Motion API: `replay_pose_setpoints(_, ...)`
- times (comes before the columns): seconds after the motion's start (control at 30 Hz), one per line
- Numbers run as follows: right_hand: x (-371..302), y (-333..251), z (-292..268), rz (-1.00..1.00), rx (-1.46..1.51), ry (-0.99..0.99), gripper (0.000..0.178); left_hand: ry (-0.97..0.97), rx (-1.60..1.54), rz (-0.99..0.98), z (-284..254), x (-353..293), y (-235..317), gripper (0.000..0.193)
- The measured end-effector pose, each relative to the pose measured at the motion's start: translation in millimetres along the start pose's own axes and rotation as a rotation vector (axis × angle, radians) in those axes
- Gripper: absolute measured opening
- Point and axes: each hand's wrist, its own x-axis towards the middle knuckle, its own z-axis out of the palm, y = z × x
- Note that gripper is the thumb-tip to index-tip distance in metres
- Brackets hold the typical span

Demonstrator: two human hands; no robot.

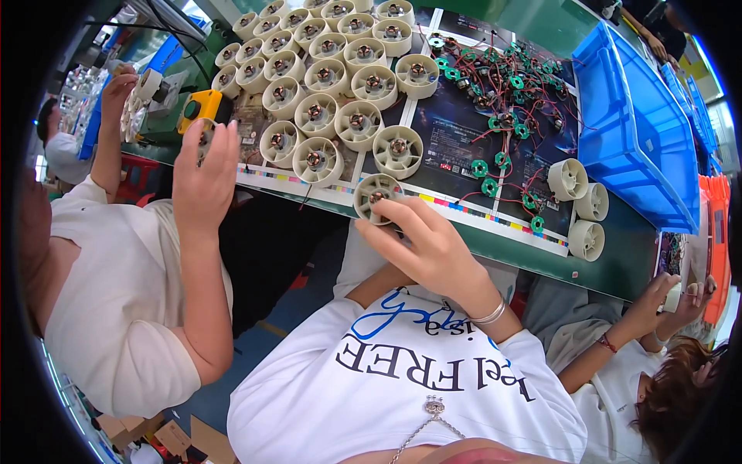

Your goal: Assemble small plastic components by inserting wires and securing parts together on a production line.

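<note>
My right hand [433, 243], wearing a bracelet, is closed on a round cream plastic housing [363, 203] at the table's front edge. Its fingers reach toward the copper-wound motor core in the middle of that housing. My left forearm [380, 284] shows below the right hand. The left hand itself is hidden behind the right hand, so its fingers do not show. Just beyond, a similar housing [398, 151] with a copper core stands among many others. Small green ring-shaped circuit boards [489, 187] with red and black wires lie in a tangle to the right.
A blue plastic bin [630, 131] stands at the right, with several cream housings [587, 240] before it. At the left, a co-worker's hand [207, 182] is raised by a yellow box with a green button [202, 104]. Another person's hands [657, 305] hold a white part at far right.
</note>
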Motion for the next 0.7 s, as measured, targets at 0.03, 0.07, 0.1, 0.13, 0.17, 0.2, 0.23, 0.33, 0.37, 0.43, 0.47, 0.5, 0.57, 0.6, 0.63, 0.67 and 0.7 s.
replay_pose_setpoints(0.03,2.5,2.5,4.3,0.012,0.006,-0.012,0.029,-0.003,-0.005,0.012,12.7,-3.0,4.6,0.035)
replay_pose_setpoints(0.07,5.6,4.2,8.5,0.026,0.011,-0.024,0.03,-0.007,-0.01,0.026,25.6,-6.5,9.6,0.035)
replay_pose_setpoints(0.1,9.4,5.9,12.5,0.03,0.005,-0.022,0.03,-0.01,-0.019,0.039,40.0,-8.6,13.3,0.035)
replay_pose_setpoints(0.13,13.7,7.1,17.3,0.018,-0.031,-0.006,0.03,-0.014,-0.027,0.052,54.3,-11.2,17.4,0.035)
replay_pose_setpoints(0.17,17.9,6.3,21.8,0.009,-0.069,0.009,0.03,-0.02,-0.039,0.066,65.5,-14.4,20.9,0.035)
replay_pose_setpoints(0.2,21.6,5.6,25.7,0.001,-0.106,0.024,0.03,-0.026,-0.05,0.08,76.6,-18.1,24.7,0.035)
replay_pose_setpoints(0.23,24.2,5.1,28.6,-0.008,-0.144,0.038,0.03,-0.032,-0.061,0.094,87.4,-22.4,28.9,0.035)
replay_pose_setpoints(0.33,31.2,6.4,37.8,0.031,-0.157,0.052,0.03,-0.042,-0.08,0.129,106.2,-27.9,42.2,0.036)
replay_pose_setpoints(0.37,32.4,6.9,39.7,0.049,-0.162,0.057,0.03,-0.044,-0.086,0.14,112.3,-30.0,47.2,0.036)
replay_pose_setpoints(0.43,32.8,6.9,42.5,0.07,-0.17,0.067,0.029,-0.052,-0.097,0.164,122.0,-33.5,55.0,0.036)
replay_pose_setpoints(0.47,32.3,6.4,44.0,0.06,-0.173,0.089,0.029,-0.057,-0.103,0.177,125.8,-34.7,57.9,0.036)
replay_pose_setpoints(0.5,31.2,6.0,44.8,0.052,-0.178,0.111,0.028,-0.062,-0.11,0.193,130.2,-35.5,61.3,0.036)
replay_pose_setpoints(0.57,27.8,5.9,43.1,0.042,-0.198,0.153,0.027,-0.075,-0.133,0.232,140.9,-35.4,70.0,0.036)
replay_pose_setpoints(0.6,23.9,4.0,39.9,0.042,-0.158,0.164,0.026,-0.084,-0.145,0.252,147.4,-35.6,73.2,0.037)
replay_pose_setpoints(0.63,18.1,1.8,33.4,0.045,-0.121,0.175,0.024,-0.093,-0.16,0.274,154.9,-35.3,77.1,0.037)
replay_pose_setpoints(0.67,12.4,0.0,23.2,0.056,-0.137,0.178,0.024,-0.1,-0.177,0.296,162.5,-34.2,82.2,0.037)
replay_pose_setpoints(0.7,6.0,-3.3,10.0,0.073,-0.117,0.21,0.022,-0.106,-0.191,0.31,168.4,-35.1,86.9,0.037)
